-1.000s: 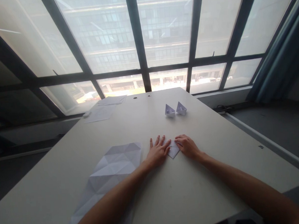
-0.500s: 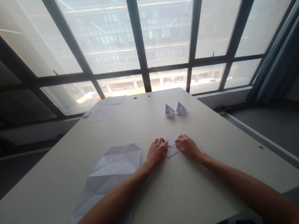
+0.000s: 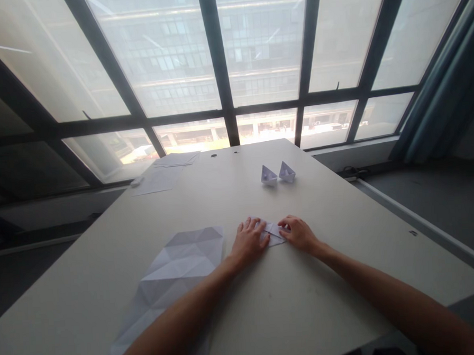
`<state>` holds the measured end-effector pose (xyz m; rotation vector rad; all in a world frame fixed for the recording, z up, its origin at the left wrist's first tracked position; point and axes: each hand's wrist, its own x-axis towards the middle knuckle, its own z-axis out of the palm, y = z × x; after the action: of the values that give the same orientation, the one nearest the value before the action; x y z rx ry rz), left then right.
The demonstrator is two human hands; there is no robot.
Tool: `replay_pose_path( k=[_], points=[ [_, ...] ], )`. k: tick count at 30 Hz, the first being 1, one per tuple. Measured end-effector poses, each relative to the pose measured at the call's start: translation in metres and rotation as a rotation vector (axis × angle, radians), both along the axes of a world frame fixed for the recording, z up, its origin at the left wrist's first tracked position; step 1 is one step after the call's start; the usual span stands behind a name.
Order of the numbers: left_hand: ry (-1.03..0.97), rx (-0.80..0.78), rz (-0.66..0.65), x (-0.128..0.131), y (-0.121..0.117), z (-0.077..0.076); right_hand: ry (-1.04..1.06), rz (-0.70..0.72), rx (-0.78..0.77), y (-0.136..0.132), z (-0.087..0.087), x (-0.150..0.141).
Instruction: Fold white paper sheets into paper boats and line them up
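A small folded piece of white paper [image 3: 273,233] lies on the table between my hands. My left hand [image 3: 248,240] rests with its fingers spread, the fingertips on the paper's left side. My right hand [image 3: 297,233] comes in from the other side, its fingertips on the right part of the fold. The paper's middle shows diagonal creases, while its edges are partly hidden under my fingers.
Two white paper boats [image 3: 277,174] stand beyond my hands. A large creased paper sheet [image 3: 178,270] lies to the left, and loose papers [image 3: 160,179] lie at the far left of the pale table [image 3: 325,279]. Window frames and a blue-grey curtain [image 3: 442,71] stand behind.
The folded paper has turned and flattened, its downward point giving way to a wider shape. My fingers have shifted onto it from both sides.
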<state>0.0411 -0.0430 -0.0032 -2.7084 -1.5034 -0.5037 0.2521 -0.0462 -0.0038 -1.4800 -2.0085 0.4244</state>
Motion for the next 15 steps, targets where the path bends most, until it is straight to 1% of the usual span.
replay_pose_path(
  k=[3, 5, 9, 15],
  points=[
    [-0.009, -0.012, -0.032, -0.001, 0.003, -0.003, 0.079, 0.004, -0.041, 0.003, 0.001, 0.003],
    [-0.020, -0.014, -0.056, -0.002, 0.005, -0.003, 0.156, 0.030, -0.081, 0.006, 0.002, 0.007],
    [-0.060, -0.001, -0.149, -0.002, 0.006, -0.002, 0.298, 0.068, -0.149, 0.012, 0.004, 0.014],
    [-0.106, 0.004, -0.244, -0.002, 0.006, 0.001, 0.377, 0.066, -0.220, 0.012, 0.002, 0.016]
  ],
)
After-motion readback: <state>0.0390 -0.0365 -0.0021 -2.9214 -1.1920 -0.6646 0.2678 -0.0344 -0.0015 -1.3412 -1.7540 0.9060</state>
